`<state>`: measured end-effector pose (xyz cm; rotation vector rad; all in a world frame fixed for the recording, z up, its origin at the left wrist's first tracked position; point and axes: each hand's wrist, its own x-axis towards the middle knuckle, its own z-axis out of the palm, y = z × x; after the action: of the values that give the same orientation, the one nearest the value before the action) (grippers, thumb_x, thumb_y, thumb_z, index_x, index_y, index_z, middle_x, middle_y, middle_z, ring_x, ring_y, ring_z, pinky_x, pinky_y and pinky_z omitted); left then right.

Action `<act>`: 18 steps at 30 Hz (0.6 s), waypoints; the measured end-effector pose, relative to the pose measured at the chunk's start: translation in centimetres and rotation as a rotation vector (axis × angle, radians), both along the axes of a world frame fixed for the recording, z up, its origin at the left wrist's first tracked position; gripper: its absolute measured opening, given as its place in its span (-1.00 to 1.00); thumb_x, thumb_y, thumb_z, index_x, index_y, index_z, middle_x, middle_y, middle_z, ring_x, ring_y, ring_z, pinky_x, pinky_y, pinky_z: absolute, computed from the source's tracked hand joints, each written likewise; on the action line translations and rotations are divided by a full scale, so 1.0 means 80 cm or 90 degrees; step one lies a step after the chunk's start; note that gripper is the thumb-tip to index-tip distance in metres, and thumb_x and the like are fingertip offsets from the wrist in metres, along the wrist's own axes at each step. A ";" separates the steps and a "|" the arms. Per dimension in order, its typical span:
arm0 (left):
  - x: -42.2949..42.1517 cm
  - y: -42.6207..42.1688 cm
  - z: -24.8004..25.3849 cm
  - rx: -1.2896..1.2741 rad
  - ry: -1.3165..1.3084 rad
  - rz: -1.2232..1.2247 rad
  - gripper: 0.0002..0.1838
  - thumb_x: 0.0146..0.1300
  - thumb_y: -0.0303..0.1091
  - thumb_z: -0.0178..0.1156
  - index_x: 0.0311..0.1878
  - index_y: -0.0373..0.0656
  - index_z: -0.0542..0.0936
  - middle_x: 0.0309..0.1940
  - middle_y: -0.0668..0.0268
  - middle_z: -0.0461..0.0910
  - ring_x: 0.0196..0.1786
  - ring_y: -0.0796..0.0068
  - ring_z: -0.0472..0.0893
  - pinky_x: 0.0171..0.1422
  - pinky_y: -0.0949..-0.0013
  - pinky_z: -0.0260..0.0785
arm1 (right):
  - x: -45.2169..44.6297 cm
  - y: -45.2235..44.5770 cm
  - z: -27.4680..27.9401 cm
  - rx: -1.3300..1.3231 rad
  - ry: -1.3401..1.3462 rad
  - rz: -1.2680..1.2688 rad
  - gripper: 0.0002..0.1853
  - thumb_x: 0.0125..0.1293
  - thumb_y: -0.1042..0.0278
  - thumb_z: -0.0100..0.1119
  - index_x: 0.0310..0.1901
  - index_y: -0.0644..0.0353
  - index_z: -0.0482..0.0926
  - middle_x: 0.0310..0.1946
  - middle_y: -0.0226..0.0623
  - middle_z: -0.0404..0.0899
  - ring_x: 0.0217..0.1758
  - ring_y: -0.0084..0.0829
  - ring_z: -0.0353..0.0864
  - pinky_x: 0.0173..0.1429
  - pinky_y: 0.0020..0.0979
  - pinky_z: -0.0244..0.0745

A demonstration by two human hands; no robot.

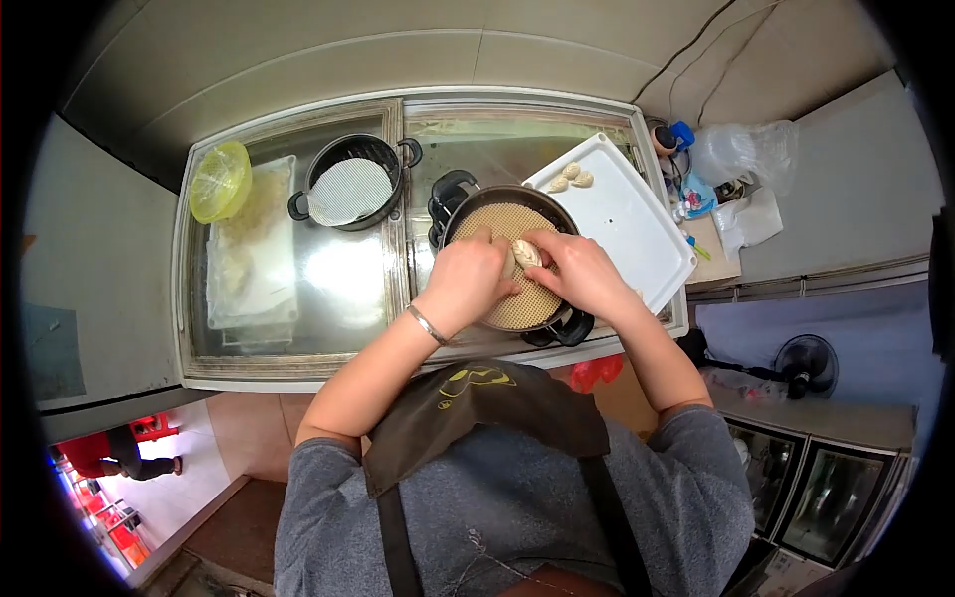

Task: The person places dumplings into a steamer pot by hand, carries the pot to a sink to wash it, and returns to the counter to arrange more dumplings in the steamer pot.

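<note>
My right hand (579, 271) pinches a pleated, pale dumpling (527, 255) between thumb and fingers, just over the middle of a dark two-handled steamer pot (567, 214). Close beside it, my left hand (470, 277) has its fingers curled round another pale piece of dough, seemingly a dumpling (508, 265), largely covered by the fingers. Beneath both hands a round tan mesh liner (497, 216) covers the inside of the pot. A white tray (627, 214) lies at the pot's right, with a few dumplings (571, 176) grouped near its far corner.
A second dark pot (383, 149) with a white perforated liner (350, 192) stands further left on the glass-topped freezer (348, 289). Left of it are a yellow-green basket (220, 182) and a plastic-covered white tray (254, 259). Plastic bags (741, 154) lie at the right.
</note>
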<state>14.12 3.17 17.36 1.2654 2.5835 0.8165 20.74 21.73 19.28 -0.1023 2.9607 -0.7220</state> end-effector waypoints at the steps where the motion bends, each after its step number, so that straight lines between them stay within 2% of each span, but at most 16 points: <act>1: -0.001 0.000 0.002 -0.010 0.001 -0.004 -0.50 -0.09 -0.09 0.44 -0.17 -0.23 0.56 -0.32 0.07 0.52 -0.27 0.01 0.60 -0.20 0.11 0.47 | -0.001 0.000 -0.002 -0.001 0.001 -0.002 -0.59 0.09 0.34 0.33 -0.01 0.22 0.54 -0.41 -0.14 0.61 -0.33 -0.11 0.63 -0.24 -0.23 0.52; 4: -0.001 0.001 0.002 -0.016 0.004 -0.001 -0.51 -0.11 -0.11 0.46 -0.20 -0.25 0.55 -0.33 0.08 0.54 -0.29 0.05 0.62 -0.21 0.16 0.49 | -0.002 0.002 -0.005 0.003 0.014 0.015 -0.60 0.09 0.34 0.34 -0.02 0.23 0.54 -0.46 -0.16 0.60 -0.36 -0.10 0.62 -0.26 -0.23 0.51; 6: 0.001 0.000 0.002 -0.015 0.006 0.009 -0.51 -0.14 -0.12 0.47 -0.23 -0.27 0.55 -0.33 0.10 0.55 -0.30 0.08 0.63 -0.22 0.21 0.51 | -0.002 0.003 -0.002 -0.016 -0.020 0.005 -0.58 0.09 0.34 0.34 0.00 0.23 0.53 -0.41 -0.11 0.60 -0.34 -0.10 0.61 -0.26 -0.22 0.51; 9: 0.005 -0.006 0.006 0.003 0.014 0.023 -0.52 -0.12 -0.11 0.46 -0.24 -0.26 0.55 -0.29 0.12 0.54 -0.27 0.11 0.63 -0.22 0.22 0.50 | 0.001 0.002 0.007 -0.028 0.055 0.043 -0.55 0.11 0.34 0.34 0.06 0.23 0.52 -0.36 -0.09 0.59 -0.33 -0.16 0.61 -0.23 -0.24 0.51; 10: 0.008 -0.009 0.013 0.061 0.001 0.042 -0.51 -0.08 -0.11 0.44 -0.20 -0.27 0.54 -0.25 0.10 0.52 -0.20 0.11 0.61 -0.17 0.20 0.49 | 0.002 0.000 0.018 -0.026 0.056 0.051 -0.55 0.11 0.34 0.34 0.06 0.23 0.52 -0.36 -0.09 0.59 -0.33 -0.16 0.61 -0.23 -0.24 0.51; 12: 0.005 -0.016 0.022 0.118 -0.014 0.068 -0.51 -0.04 -0.11 0.42 -0.16 -0.28 0.54 -0.21 0.09 0.50 -0.14 0.10 0.59 -0.13 0.18 0.48 | 0.006 -0.005 0.042 -0.069 0.008 -0.070 -0.50 0.13 0.33 0.34 0.12 0.23 0.48 -0.26 -0.10 0.58 -0.25 -0.22 0.61 -0.16 -0.25 0.50; 13: 0.003 -0.022 0.023 0.207 0.044 0.141 -0.52 0.05 -0.18 0.37 -0.04 -0.27 0.50 -0.10 0.07 0.48 -0.04 0.06 0.55 0.00 0.17 0.44 | 0.005 -0.003 0.040 -0.070 0.003 -0.064 -0.50 0.13 0.33 0.34 0.12 0.23 0.48 -0.26 -0.10 0.58 -0.25 -0.22 0.61 -0.16 -0.25 0.50; 14: 0.001 -0.025 0.023 0.295 0.104 0.214 -0.53 0.14 -0.25 0.32 0.07 -0.26 0.47 0.00 0.05 0.46 0.06 0.02 0.51 0.13 0.17 0.40 | 0.004 -0.001 0.035 -0.094 0.076 -0.098 -0.48 0.15 0.26 0.32 0.13 0.24 0.46 -0.19 -0.10 0.55 -0.17 -0.17 0.58 -0.08 -0.24 0.48; 15: 0.001 -0.025 0.013 0.293 0.100 0.221 -0.53 0.14 -0.25 0.32 0.07 -0.26 0.47 0.00 0.05 0.46 0.06 0.02 0.51 0.13 0.17 0.40 | 0.003 0.000 0.028 -0.117 0.151 -0.133 -0.46 0.17 0.20 0.30 0.15 0.25 0.44 -0.12 -0.10 0.52 -0.08 -0.12 0.55 0.00 -0.23 0.46; 16: -0.002 -0.022 -0.005 0.337 0.062 0.275 -0.52 0.19 -0.28 0.25 0.14 -0.25 0.43 0.10 0.04 0.41 0.16 0.00 0.44 0.22 0.17 0.34 | 0.001 0.003 0.006 -0.109 0.214 -0.127 -0.42 0.18 0.20 0.28 0.19 0.29 0.39 0.05 -0.05 0.45 0.11 -0.08 0.46 0.17 -0.19 0.37; 17: -0.006 -0.017 -0.026 0.382 0.025 0.329 -0.52 0.25 -0.31 0.19 0.21 -0.23 0.39 0.20 0.02 0.37 0.27 -0.01 0.38 0.30 0.18 0.28 | -0.001 0.002 -0.006 -0.107 0.215 -0.121 -0.42 0.18 0.20 0.28 0.19 0.29 0.39 0.05 -0.05 0.45 0.11 -0.08 0.46 0.17 -0.19 0.37; 18: -0.004 -0.016 -0.042 0.337 0.006 0.336 -0.48 0.32 -0.32 0.12 0.32 -0.20 0.30 0.26 0.02 0.37 0.30 0.09 0.39 0.33 0.25 0.25 | 0.000 -0.004 -0.016 -0.087 0.245 -0.124 -0.42 0.21 0.20 0.26 0.21 0.30 0.37 0.10 -0.01 0.42 0.17 -0.04 0.42 0.24 -0.17 0.31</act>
<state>13.82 1.85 14.01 0.6493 2.8494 1.6744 20.70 21.43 18.01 0.0464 3.3146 -1.0351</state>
